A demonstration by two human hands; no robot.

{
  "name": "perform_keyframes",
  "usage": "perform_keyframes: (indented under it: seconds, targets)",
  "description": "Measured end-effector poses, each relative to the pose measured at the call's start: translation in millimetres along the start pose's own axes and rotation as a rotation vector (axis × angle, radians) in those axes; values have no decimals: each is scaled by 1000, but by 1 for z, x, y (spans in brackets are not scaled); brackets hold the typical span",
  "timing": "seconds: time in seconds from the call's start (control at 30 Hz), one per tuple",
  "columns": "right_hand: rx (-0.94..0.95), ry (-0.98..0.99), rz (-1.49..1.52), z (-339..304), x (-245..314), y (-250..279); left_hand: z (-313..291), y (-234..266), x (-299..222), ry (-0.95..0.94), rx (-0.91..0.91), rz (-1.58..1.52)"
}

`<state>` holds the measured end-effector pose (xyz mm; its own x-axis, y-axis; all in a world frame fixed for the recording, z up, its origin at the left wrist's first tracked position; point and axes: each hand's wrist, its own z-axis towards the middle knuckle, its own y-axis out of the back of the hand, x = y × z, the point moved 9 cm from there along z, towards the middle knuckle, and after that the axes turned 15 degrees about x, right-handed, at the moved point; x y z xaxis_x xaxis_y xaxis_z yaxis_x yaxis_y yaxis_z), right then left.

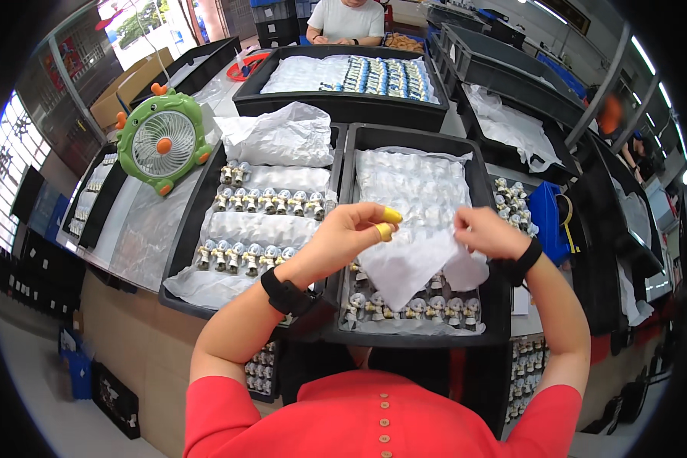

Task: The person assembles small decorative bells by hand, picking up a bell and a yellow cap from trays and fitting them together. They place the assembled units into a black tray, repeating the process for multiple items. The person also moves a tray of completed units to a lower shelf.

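A thin white sheet of packing paper [408,263] hangs creased over the right black tray [496,317]. My right hand [490,233] pinches its upper right part, fingers curled closed. My left hand [362,227] is over the sheet's upper left side, yellow covers on two fingertips. Those two tips are slightly apart, with no paper visible between them. Below the sheet, a row of small figurines with pale hair [435,308] lies along the tray's near side. The sheet partly hides another row behind them. White wrapping covers the tray's far part.
To the left, another black tray [177,263] holds figurine rows between white paper strips. A green fan [164,141] stands beyond it. Across the table, a person [347,23] sits behind a tray of blue-and-white pieces [385,76]. A blue bin [549,221] is at the right.
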<state>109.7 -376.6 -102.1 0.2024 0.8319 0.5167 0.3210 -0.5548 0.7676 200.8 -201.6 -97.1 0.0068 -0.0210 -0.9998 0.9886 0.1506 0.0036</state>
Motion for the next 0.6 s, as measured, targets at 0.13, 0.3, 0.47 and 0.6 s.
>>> perform_keyframes:
  seconds: [0.13,0.3,0.47,0.6]
  targets:
    - [-138,-142,304,8,-24,34,-2,11,2,-8,-69,-19]
    - [-105,32,255,27,-20,19,1,15,16,24,-107,5]
    - [61,76,297,42,0,-15,0,4,8,83,-107,90]
    - [-135,157,83,53,9,-22,7,-2,21,92,-39,-18]
